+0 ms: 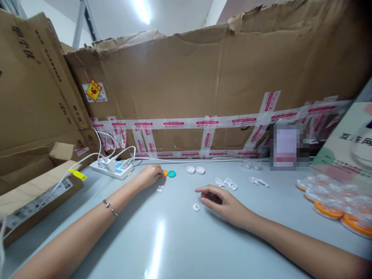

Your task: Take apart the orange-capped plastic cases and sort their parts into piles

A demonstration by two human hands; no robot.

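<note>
At the back left of the table my left hand (pixel 150 176) reaches down with its fingers closed at the edge of an orange ring (pixel 165 173), partly covering it. A teal ring (pixel 172 174) lies just to the right. Below the hand is a small cluster of white pieces (pixel 159 188). My right hand (pixel 219 199) is over the middle of the table, palm down and fingers loosely curved, thumb and forefinger apart, with nothing between them. Near its fingertips lies a white round disc (pixel 196 207) with a raised centre.
Two white round rims (pixel 195 170) and white spoked parts (pixel 226 183) lie at the back; more white parts (pixel 258 181) sit further right. Clear and orange assemblies (pixel 334 203) crowd the right edge. A power strip (pixel 112 169) with cables and an open cardboard box (pixel 40 197) stand left.
</note>
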